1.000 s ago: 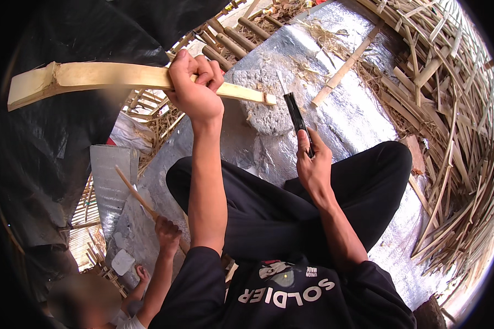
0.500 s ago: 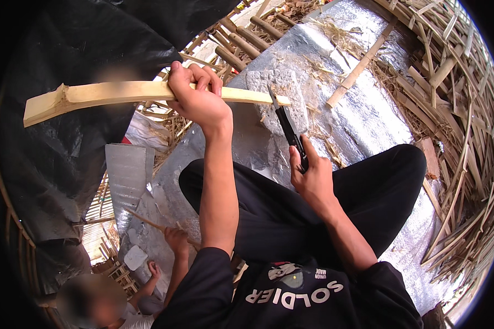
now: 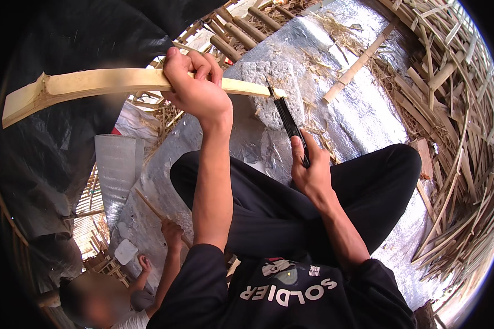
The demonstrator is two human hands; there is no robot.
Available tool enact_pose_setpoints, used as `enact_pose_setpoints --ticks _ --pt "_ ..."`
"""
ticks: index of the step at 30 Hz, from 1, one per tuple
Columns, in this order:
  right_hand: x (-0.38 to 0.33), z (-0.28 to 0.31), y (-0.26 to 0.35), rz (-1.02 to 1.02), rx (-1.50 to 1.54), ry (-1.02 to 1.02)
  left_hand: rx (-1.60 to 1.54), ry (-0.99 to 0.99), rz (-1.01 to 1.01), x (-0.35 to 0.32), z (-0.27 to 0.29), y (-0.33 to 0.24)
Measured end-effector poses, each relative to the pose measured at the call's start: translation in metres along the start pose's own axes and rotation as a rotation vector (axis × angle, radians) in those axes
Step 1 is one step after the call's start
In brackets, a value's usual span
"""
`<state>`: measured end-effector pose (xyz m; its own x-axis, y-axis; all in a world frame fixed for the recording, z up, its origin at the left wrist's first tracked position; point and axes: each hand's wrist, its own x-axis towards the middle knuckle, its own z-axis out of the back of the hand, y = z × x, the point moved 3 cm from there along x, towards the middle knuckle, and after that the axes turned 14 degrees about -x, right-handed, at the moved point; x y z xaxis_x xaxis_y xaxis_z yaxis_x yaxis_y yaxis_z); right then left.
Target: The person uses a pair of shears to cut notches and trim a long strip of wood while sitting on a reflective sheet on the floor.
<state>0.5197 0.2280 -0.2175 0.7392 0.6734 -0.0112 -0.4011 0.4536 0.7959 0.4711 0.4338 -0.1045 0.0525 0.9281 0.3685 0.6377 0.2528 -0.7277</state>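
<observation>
The left hand (image 3: 198, 88) is wrapped around the split-bamboo strip (image 3: 142, 79), seemingly to steady its narrow end over the pitted grey block (image 3: 266, 112), where the black-handled knife (image 3: 285, 116), gripped in the right hand (image 3: 313, 167), crosses it

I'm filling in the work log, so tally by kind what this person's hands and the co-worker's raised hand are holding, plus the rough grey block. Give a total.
Bamboo strip, in the left hand: 1
Black-handled knife, in the right hand: 1
Stick, in the co-worker's hand: 1
Rough grey block: 1
Total: 4
</observation>
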Motion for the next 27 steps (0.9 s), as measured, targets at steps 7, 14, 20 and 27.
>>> enact_pose_setpoints --ticks 7,14,20,27 --pt "-0.004 0.024 -0.001 -0.118 0.452 -0.028 -0.052 -0.045 0.056 -0.005 0.015 0.006" --pt "0.001 -0.012 0.0 0.058 -0.064 0.006 -0.066 -0.04 0.061 -0.002 0.01 0.002" --pt "0.002 -0.009 -0.002 -0.004 -0.011 0.037 -0.026 -0.028 0.047 -0.001 0.006 0.002" --pt "0.006 -0.008 -0.006 0.024 0.02 -0.013 -0.1 -0.003 0.064 0.0 0.005 0.011"
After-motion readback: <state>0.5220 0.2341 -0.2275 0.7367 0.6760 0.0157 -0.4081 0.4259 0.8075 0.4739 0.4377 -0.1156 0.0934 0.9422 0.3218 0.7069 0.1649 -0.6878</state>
